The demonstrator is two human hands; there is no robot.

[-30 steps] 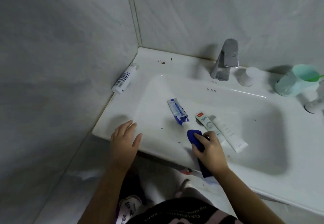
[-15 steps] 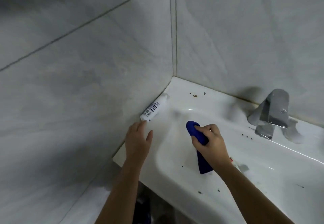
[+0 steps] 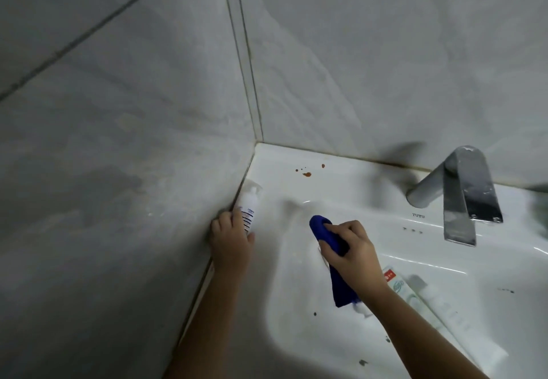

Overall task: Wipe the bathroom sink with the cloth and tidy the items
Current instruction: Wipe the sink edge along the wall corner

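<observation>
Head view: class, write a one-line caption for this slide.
Left hand grips a white bottle by the wall; right hand holds a blue cloth in the sink.

Bottle (image 3: 248, 211) base hidden — tubes (image 3: 400, 288) blurred, perhaps toothpaste.

light: dim, cool | glare: streaks on sink (image 3: 370, 189) | blur: slight motion | edges: wide-angle bend

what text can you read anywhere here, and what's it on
"TUTU": printed on the sink rim, just in front of the faucet.
White bottle by the wall, at the left hand: dark label print, too blurred to read.
Toothpaste tube in the basin: a red mark and green print, too blurred to read.
</observation>
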